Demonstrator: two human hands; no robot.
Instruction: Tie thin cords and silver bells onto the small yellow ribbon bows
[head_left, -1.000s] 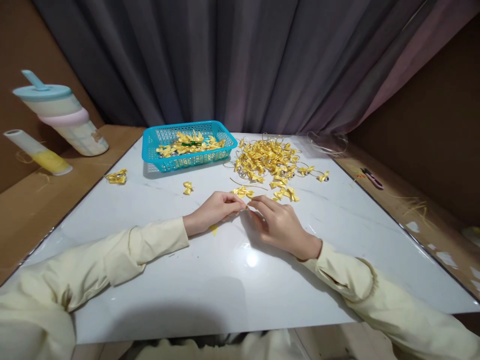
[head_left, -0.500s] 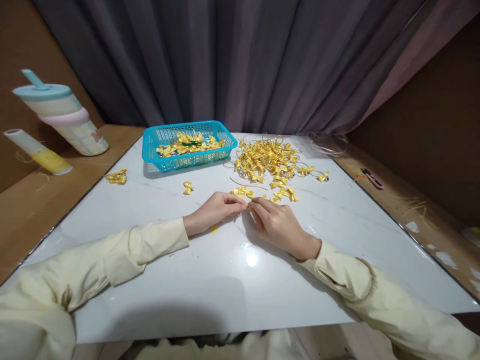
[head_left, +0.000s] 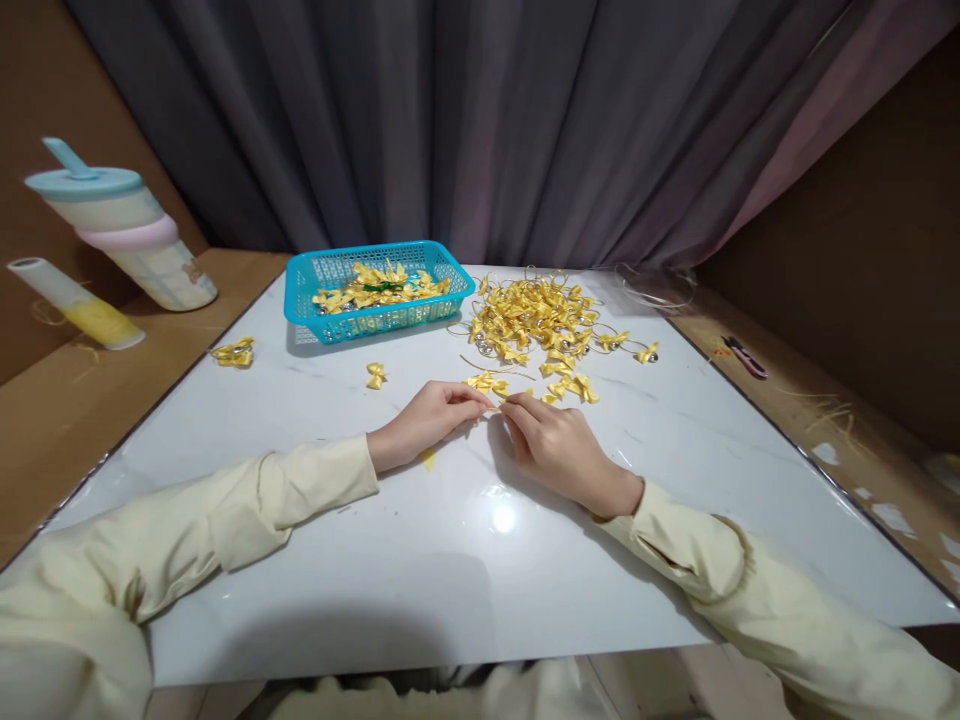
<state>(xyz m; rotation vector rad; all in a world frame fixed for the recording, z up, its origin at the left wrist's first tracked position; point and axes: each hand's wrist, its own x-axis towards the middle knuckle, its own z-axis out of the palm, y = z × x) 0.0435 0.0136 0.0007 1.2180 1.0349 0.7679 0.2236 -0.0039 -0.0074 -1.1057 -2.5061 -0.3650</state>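
Note:
My left hand (head_left: 431,420) and my right hand (head_left: 555,445) rest on the white table (head_left: 420,560), fingertips pinched together over a small yellow ribbon piece (head_left: 498,405) held between them. Just beyond the fingers lie a few loose yellow bows (head_left: 486,382). A big heap of yellow bows with gold loops (head_left: 536,315) sits farther back. A blue plastic basket (head_left: 379,290) holding more yellow bows and one green one stands at the back left. A yellow scrap (head_left: 427,459) lies under my left wrist.
A single bow (head_left: 376,375) and a small bundle (head_left: 234,352) lie left of centre. A pastel tumbler with a straw (head_left: 124,230) and a tube (head_left: 71,303) lie on the brown ledge at left. Small snips (head_left: 745,356) rest on the right ledge. Grey curtain behind.
My hands have edged slightly away from me, fingertips staying pinched together on the ribbon piece. Everything else on the table is as before.

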